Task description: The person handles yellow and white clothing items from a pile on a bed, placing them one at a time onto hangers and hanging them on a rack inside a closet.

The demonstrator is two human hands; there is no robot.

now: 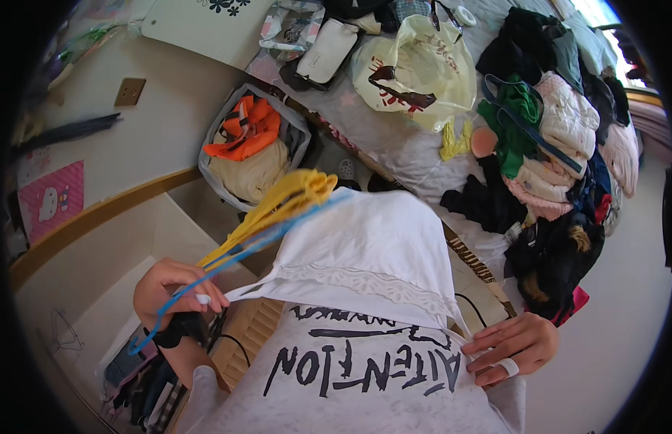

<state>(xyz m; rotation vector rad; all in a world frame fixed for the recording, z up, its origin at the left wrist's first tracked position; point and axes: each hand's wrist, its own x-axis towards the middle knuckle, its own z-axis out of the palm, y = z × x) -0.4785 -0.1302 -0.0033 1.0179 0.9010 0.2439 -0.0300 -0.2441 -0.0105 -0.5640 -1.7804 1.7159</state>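
Observation:
A white camisole with a lace band [363,244] is spread in front of my torso by its thin straps. In my left hand [178,290], at the left of the view, are one strap, a blue plastic hanger [222,266] and a bundle of yellow hangers or strips [276,206], blurred at its end. My right hand [512,350] pinches the other strap at the camisole's right side. Both hands wear a white band on a finger. Behind the straps shows my light grey shirt with black lettering [368,369].
A bed [401,146] at the top bears a pale yellow plastic bag [422,70] and piled clothes [563,119]. Between bed and wall stands a lined basket [208,176] with orange and beige cloth. An open wardrobe compartment [124,244] with clothes lies left.

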